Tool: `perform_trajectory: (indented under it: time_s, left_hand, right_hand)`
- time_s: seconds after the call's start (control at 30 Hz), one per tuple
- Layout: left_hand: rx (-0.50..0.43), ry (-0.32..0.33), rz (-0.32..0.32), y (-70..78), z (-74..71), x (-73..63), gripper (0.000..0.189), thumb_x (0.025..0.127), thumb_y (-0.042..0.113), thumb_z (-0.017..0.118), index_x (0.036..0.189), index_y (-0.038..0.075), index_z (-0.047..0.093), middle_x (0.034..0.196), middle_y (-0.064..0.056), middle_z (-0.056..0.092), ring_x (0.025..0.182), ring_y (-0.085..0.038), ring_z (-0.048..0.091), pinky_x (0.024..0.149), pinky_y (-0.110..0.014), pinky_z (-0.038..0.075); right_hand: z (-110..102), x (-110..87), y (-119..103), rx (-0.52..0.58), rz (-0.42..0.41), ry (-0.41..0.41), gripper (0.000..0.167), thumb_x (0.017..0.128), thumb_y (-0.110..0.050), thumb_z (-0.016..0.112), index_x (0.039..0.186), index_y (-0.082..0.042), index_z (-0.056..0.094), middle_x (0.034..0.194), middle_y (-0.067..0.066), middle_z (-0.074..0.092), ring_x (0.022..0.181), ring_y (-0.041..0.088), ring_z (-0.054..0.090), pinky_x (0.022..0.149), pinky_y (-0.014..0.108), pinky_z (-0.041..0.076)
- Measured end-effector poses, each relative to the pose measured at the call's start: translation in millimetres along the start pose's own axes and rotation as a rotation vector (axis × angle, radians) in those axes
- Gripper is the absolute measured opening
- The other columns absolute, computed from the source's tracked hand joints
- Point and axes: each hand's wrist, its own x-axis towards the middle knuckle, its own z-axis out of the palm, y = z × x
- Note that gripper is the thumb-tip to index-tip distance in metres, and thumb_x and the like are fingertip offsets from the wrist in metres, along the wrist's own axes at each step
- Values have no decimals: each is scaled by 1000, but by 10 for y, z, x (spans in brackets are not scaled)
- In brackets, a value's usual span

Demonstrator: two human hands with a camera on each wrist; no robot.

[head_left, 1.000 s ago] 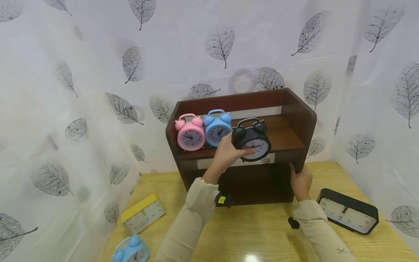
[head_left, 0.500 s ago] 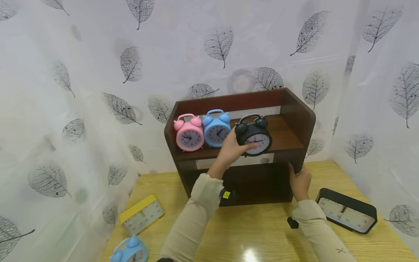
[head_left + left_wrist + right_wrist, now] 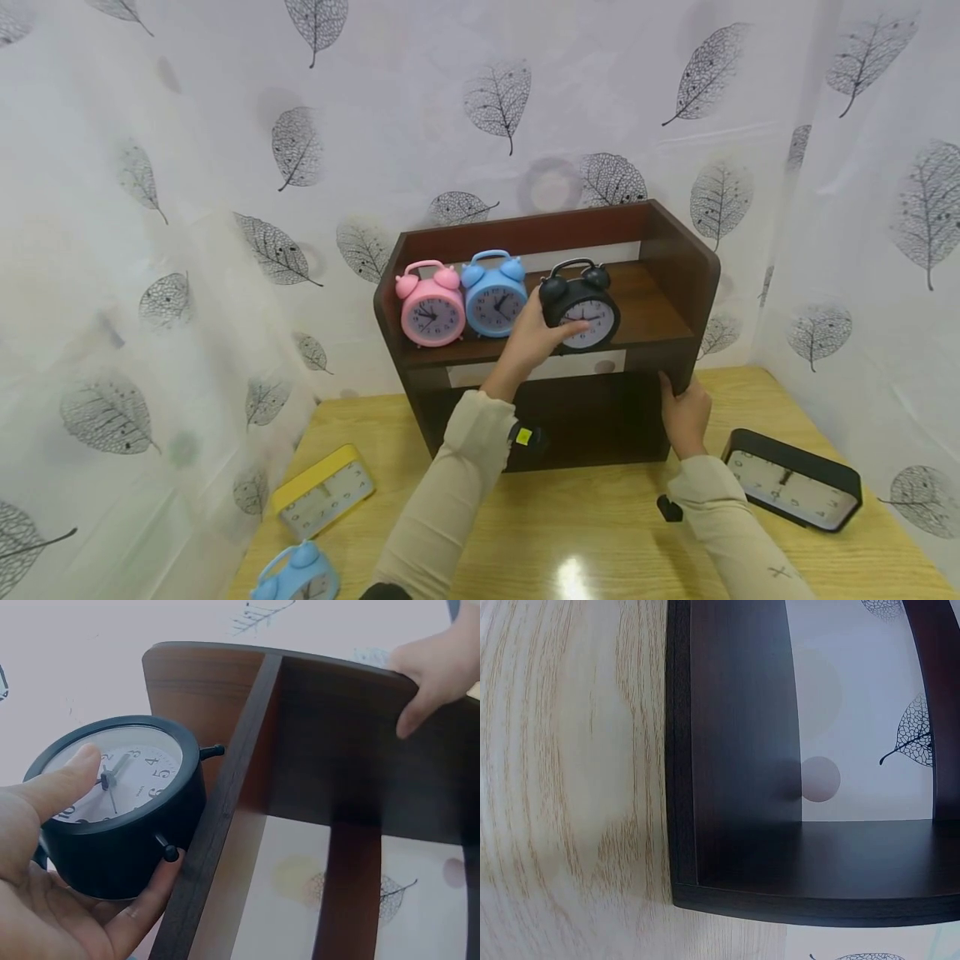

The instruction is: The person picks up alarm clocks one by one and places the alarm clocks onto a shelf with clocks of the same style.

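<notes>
My left hand point(image 3: 534, 340) grips a black twin-bell alarm clock point(image 3: 602, 321) at the front of the upper board of a dark brown shelf point(image 3: 652, 304). In the left wrist view the thumb lies over the face of the clock point(image 3: 112, 847), and the other fingers go round its back; its two short feet point at the board's edge. My right hand point(image 3: 686, 421) holds the shelf's right side panel, thumb on the inside. A blue twin-bell clock point(image 3: 497, 310) stands just left of the black one, with a pink one point(image 3: 432, 321) beside it.
On the wooden table point(image 3: 600, 533), a yellow rectangular clock point(image 3: 322, 492) and another blue alarm clock point(image 3: 298, 575) are at the left. A black rectangular clock point(image 3: 793, 482) lies right of the shelf. A leaf-patterned curtain point(image 3: 420, 108) hangs behind.
My left hand has raised the black clock slightly and moved it back onto the upper board's front edge, tipping it more upright. My right hand keeps its hold on the side panel.
</notes>
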Motion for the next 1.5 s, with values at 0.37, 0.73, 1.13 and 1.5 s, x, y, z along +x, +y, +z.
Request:
perform_trajectory:
  time_s: [0.37, 0.73, 1.13, 1.5]
  left_hand:
    - [15, -10, 7, 13, 32, 102, 73, 79, 25, 75, 140, 15, 35, 134, -7, 52, 124, -24, 50, 102, -44, 40]
    - [6, -45, -39, 56, 69, 231, 77, 79, 26, 75, 143, 17, 33, 139, -7, 48, 128, -25, 46, 104, -46, 38]
    - [-42, -46, -2, 15, 209, 356, 69, 78, 24, 76, 138, 18, 42, 136, -6, 52, 125, -22, 49, 100, -41, 42]
    - [-88, 48, -53, 29, 343, 413, 57, 77, 25, 77, 128, 16, 52, 128, -5, 59, 121, -22, 52, 101, -42, 42]
  right_hand:
    - [-21, 21, -3, 9, 21, -8, 27, 88, -15, 63, 81, 9, 54, 83, 39, 60, 78, 55, 57, 68, 60, 41]
    - [-39, 27, -35, 12, 25, -7, 27, 88, -14, 63, 79, 9, 54, 82, 37, 61, 77, 54, 57, 67, 60, 41]
    - [-33, 1, -30, -3, 17, -11, 26, 87, -13, 64, 79, 10, 53, 81, 38, 60, 74, 54, 57, 66, 60, 40]
    - [-13, -4, -26, 13, 13, -1, 27, 87, -14, 64, 78, 10, 53, 82, 39, 60, 77, 55, 57, 67, 60, 41]
